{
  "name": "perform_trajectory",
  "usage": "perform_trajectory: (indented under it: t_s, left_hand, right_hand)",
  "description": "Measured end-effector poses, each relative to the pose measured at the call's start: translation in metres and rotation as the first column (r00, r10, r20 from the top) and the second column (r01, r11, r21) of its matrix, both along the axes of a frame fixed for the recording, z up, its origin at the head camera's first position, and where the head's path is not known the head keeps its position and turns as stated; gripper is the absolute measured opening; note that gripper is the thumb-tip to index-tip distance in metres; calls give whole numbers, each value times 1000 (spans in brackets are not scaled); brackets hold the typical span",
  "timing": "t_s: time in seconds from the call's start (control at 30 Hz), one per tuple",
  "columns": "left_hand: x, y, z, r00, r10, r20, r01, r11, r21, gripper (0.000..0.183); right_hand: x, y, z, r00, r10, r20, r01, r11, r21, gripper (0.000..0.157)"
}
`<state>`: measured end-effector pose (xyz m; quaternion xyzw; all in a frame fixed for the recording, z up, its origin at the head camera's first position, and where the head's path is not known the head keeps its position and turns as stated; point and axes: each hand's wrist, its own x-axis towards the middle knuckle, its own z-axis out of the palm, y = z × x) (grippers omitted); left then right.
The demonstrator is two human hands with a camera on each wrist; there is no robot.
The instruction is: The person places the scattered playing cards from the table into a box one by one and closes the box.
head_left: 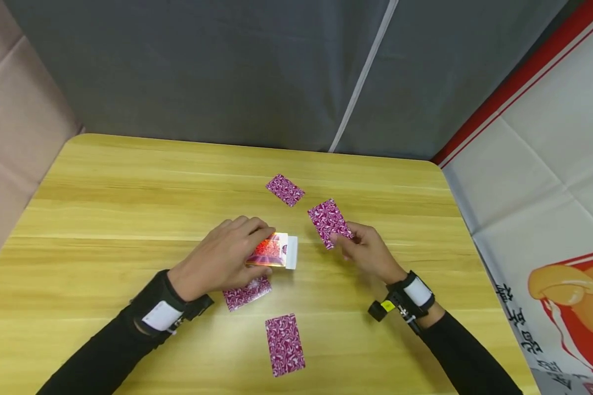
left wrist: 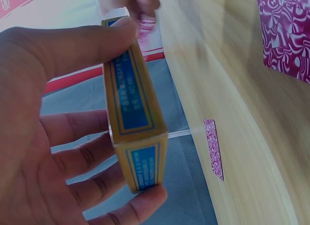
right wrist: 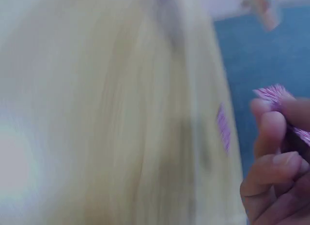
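Inside the table's far edge [head_left: 202, 148], the spread left hand [head_left: 225, 255] is gripping a box [head_left: 273, 252], the right hand [head_left: 370, 253] pinching a purple card [head_left: 328, 220].

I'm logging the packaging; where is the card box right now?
In the head view, the card box is gripped by the left hand near the picture's middle, to the left of the patterned card pinched in the right hand.
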<state>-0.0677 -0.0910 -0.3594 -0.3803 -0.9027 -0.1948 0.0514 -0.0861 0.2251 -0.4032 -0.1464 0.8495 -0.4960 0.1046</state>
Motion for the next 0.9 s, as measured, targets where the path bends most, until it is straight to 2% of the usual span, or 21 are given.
perform_trajectory:
  t_s: [0.07,0.17,0.33,0.5,0.6,0.8,0.9]
  left_hand:
    - [0,0,0,1000,-2,5,2,1000,-2,70]
    - [0,0,1,1000,-5,10,5,1000,0,70]
    - [-1,1,2,1000,-6,13,6,1000,9,70]
    - [-1,2,2,1000,-8,10,8,1000,2,70]
    - [-1,2,1,1000,-11,5,11,1000,-1,69]
    - [-1,3,0,999,-46,-19,46,999,-9,65]
    - [0,5,-1,998,-64,-16,64,998,-12,65]
  right_hand:
    - [12,-3,9,999,-7,50,13,993,-115,28]
    - [26,-11,18,994,53,92,-34,979,-203,32]
    - [37,-21,23,988,142,58,-132,981,-140,27]
    - [38,-24,23,982,186,3,-186,980,-71,22]
    - [37,-23,23,975,224,-1,-224,974,-31,23]
    - [31,-22,27,932,355,71,-356,935,1,29]
    - [25,-20,29,904,400,150,-402,916,-20,26]
